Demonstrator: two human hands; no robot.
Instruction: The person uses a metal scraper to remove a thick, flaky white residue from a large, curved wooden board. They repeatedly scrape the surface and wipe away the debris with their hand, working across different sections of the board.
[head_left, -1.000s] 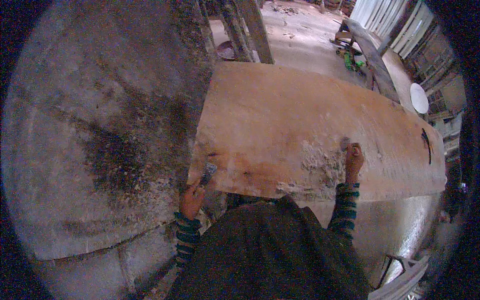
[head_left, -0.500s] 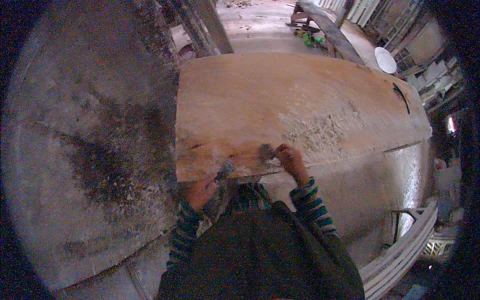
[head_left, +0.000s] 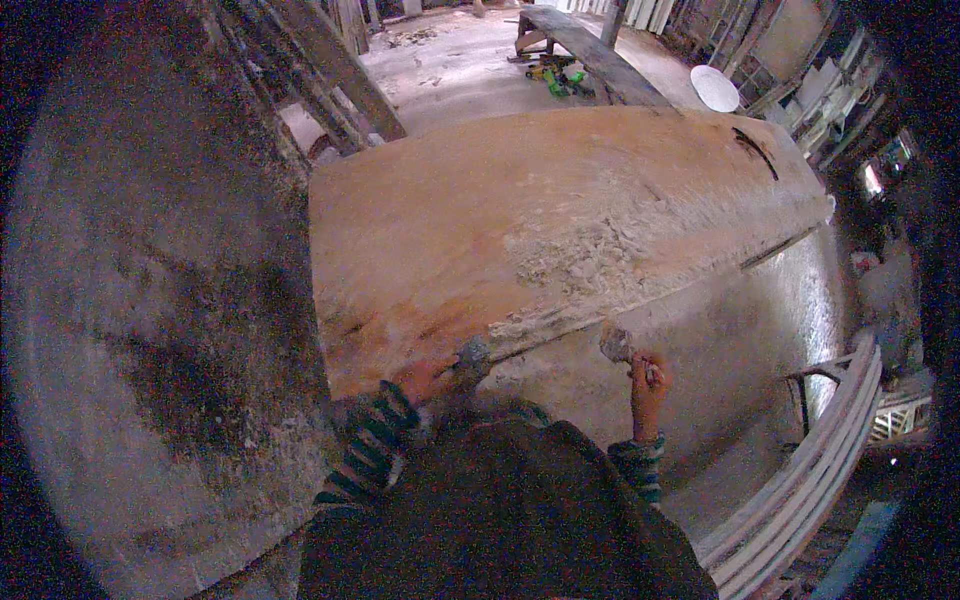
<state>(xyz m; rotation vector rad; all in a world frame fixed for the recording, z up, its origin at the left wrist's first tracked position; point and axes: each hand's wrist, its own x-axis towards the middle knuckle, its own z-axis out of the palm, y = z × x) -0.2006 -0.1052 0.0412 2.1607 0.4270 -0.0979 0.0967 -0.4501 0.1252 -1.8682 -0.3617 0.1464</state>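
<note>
My right hand (head_left: 648, 374) pinches a flat scraper (head_left: 615, 345) by its handle, seemingly to leave the blade free, just nearside of the tan panel (head_left: 420, 220), while my left hand (head_left: 425, 378) curls round a grey-tipped tool (head_left: 473, 351), left of the pale paste (head_left: 590, 255).

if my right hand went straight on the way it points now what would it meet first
Leading with the scraper it holds, the right hand would probably meet the near edge of the wooden board first. Depth is unclear, so it might pass above that edge instead.
</note>
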